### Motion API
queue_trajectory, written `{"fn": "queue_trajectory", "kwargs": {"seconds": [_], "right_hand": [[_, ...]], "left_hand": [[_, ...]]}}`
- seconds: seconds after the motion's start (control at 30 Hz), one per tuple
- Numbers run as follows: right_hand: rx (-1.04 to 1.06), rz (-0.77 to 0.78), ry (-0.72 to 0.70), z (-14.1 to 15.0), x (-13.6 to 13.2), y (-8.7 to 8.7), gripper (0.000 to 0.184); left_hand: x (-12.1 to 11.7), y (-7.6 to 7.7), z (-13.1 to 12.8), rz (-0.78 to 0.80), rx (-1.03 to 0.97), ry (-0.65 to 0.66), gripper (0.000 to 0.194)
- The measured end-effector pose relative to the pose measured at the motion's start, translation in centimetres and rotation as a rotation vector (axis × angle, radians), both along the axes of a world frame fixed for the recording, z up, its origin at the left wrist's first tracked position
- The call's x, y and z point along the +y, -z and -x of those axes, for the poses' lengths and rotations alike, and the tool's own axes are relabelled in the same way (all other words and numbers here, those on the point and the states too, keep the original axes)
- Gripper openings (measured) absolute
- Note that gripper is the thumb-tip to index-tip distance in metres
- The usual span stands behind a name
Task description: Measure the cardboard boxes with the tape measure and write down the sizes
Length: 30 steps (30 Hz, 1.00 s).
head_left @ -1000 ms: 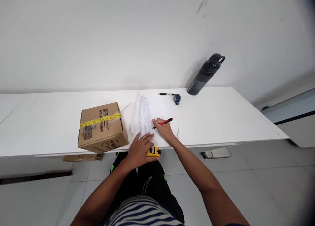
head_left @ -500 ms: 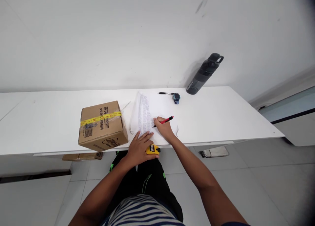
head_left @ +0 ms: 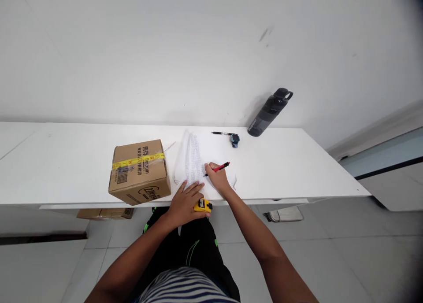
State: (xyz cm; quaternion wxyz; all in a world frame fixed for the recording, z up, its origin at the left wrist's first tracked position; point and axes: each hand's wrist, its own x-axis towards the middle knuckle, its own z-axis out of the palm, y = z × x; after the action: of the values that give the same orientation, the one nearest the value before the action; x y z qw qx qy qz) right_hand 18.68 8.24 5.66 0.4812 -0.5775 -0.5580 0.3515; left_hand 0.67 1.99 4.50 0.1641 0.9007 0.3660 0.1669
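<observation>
My right hand (head_left: 216,177) pinches a red and black pen (head_left: 222,166), its tip down at the paper. Under it lies an open stack of paper (head_left: 192,155), the left part covered in dense handwriting and the right part blank. Several fingers of my left hand (head_left: 187,201) rest spread on the bottom of the sheets. Between its thumb and forefinger, at the table's front edge, it holds a yellow tape measure (head_left: 202,205). Left of the paper sits a closed cardboard box (head_left: 140,171) with yellow printed tape across it.
Behind the paper, a black pen (head_left: 220,133) and a dark wristwatch (head_left: 234,139) lie on the white table (head_left: 76,162). A dark water bottle (head_left: 267,115) stands near the wall. Below the table, another cardboard box (head_left: 107,213) is on the left and a flat pale object (head_left: 286,214) on the right.
The camera view has shifted slightly, so the table's contents sit lower in the picture. Both hands keep their grips and stay at nearly the same places on the paper.
</observation>
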Motion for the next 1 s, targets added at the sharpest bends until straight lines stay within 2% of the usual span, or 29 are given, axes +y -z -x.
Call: {"fn": "queue_trajectory", "kwargs": {"seconds": [0.17, 0.47, 0.63, 1.0], "right_hand": [[0.006, 0.005, -0.043, -0.08, -0.04, 0.21, 0.043], [0.005, -0.015, 0.012, -0.07, 0.00, 0.43, 0.043], [0.000, -0.011, -0.019, -0.12, 0.18, 0.70, 0.044], [-0.008, -0.022, 0.063, -0.11, 0.26, 0.67, 0.043]], "left_hand": [[0.00, 0.17, 0.01, 0.003, 0.003, -0.007, 0.058], [-0.03, 0.40, 0.09, -0.014, -0.016, -0.001, 0.059], [-0.05, 0.51, 0.13, -0.027, -0.024, -0.005, 0.059], [0.03, 0.61, 0.32, -0.050, -0.012, 0.009, 0.058]]}}
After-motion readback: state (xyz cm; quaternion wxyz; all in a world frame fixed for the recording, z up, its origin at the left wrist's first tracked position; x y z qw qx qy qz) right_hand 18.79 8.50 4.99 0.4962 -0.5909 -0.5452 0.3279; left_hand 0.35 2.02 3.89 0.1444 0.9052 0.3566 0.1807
